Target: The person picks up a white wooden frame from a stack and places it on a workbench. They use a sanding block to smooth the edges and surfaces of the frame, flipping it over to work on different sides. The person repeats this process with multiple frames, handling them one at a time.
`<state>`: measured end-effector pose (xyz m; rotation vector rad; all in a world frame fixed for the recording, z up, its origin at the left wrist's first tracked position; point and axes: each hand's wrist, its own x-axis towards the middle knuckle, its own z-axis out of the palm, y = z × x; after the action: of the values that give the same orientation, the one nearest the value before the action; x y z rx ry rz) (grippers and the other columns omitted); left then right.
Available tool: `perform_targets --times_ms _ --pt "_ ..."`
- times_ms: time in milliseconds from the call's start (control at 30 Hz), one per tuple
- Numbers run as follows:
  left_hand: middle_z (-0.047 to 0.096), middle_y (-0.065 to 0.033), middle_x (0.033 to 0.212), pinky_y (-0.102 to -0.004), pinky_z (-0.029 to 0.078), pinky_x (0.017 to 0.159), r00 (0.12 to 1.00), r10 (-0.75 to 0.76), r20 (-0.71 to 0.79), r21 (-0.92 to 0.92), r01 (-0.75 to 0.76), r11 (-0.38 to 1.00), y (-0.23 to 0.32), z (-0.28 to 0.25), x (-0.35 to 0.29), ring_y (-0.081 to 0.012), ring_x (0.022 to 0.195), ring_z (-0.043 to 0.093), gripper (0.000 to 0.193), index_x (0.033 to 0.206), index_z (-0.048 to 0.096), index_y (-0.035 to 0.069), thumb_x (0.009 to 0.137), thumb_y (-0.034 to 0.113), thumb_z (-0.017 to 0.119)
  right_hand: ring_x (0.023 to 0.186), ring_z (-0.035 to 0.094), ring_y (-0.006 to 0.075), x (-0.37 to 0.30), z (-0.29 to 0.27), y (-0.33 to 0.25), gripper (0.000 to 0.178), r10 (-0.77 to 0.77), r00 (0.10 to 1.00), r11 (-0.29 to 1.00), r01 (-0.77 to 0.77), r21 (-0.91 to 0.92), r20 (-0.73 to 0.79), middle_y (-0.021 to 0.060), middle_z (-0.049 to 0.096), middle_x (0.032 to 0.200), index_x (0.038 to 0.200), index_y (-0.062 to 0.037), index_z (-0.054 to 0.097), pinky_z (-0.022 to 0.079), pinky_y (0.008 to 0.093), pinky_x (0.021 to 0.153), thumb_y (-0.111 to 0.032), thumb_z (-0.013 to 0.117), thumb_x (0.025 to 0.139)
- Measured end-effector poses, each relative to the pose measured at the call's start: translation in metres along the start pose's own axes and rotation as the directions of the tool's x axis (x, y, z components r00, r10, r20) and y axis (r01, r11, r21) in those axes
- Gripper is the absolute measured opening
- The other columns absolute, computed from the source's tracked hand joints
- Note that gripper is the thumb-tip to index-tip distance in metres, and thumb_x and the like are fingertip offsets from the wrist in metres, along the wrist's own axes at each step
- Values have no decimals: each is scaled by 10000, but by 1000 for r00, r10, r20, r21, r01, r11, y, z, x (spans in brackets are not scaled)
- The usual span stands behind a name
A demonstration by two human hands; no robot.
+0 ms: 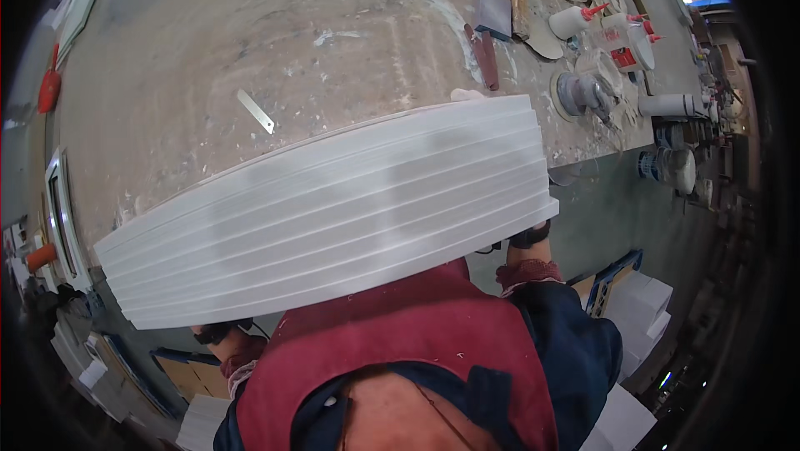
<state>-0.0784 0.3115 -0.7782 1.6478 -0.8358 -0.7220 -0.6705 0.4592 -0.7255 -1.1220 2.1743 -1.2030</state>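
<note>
A wide stack of long white strips or boards (pixel 333 209) spans the space in front of my body, layered like steps. It overlaps the table's near edge, and its near side reaches my red apron. At its left end my left hand (pixel 215 333) goes underneath, with a black band or cuff showing near the wrist. My right hand (pixel 531 236) goes under the right end in the same way, also with black at the wrist. Both hands hold the stack from below. The boards hide the fingers of both hands.
A stained worktable (pixel 333 59) lies beyond, with a small metal scraper blade (pixel 256 111) on it. At the right stand white glue bottles with red tips (pixel 575 21), a tape roll (pixel 575 94) and a grey block (pixel 492 15). Cardboard boxes (pixel 637 309) are beside me.
</note>
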Motion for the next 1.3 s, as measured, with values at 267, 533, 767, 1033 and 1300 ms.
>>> perform_targets --times_ms 267,533,767,1033,1300 --pt "647 -108 1041 -340 526 795 913 330 238 447 -405 798 -39 4 67 -244 916 635 321 1153 571 34 863 163 615 819 652 195 34 24 -26 355 -40 937 998 23 52 347 96 682 904 1022 2 648 530 327 724 -151 761 722" --pt "635 -76 1113 -276 491 895 664 78 743 -377 320 869 89 86 57 -152 1024 609 350 1227 537 31 918 182 598 949 632 188 93 26 -81 353 31 844 829 -321 458 536 107 646 1033 1113 22 608 519 325 847 -70 696 783" --pt "524 -128 1333 -299 366 1062 634 -254 730 9 364 931 119 159 78 -179 1232 492 515 1335 475 -21 922 255 610 1042 592 142 116 58 -80 397 54 860 810 -335 481 508 48 605 1162 1242 -18 552 490 292 892 -237 613 917" --pt "491 -109 1357 -291 317 1078 527 -389 755 257 308 916 126 190 91 -169 1251 447 594 1364 452 -11 926 364 595 1039 589 116 142 71 -110 403 350 694 751 -610 255 629 27 595 1170 1257 -23 542 490 289 895 -264 595 939" --pt "597 -118 1158 -265 420 913 475 -204 856 388 -329 861 134 194 109 -143 1036 537 682 1272 536 -55 909 521 552 852 629 265 194 57 -90 363 65 705 830 355 -430 707 129 651 974 1162 -36 593 503 346 738 -319 457 981"
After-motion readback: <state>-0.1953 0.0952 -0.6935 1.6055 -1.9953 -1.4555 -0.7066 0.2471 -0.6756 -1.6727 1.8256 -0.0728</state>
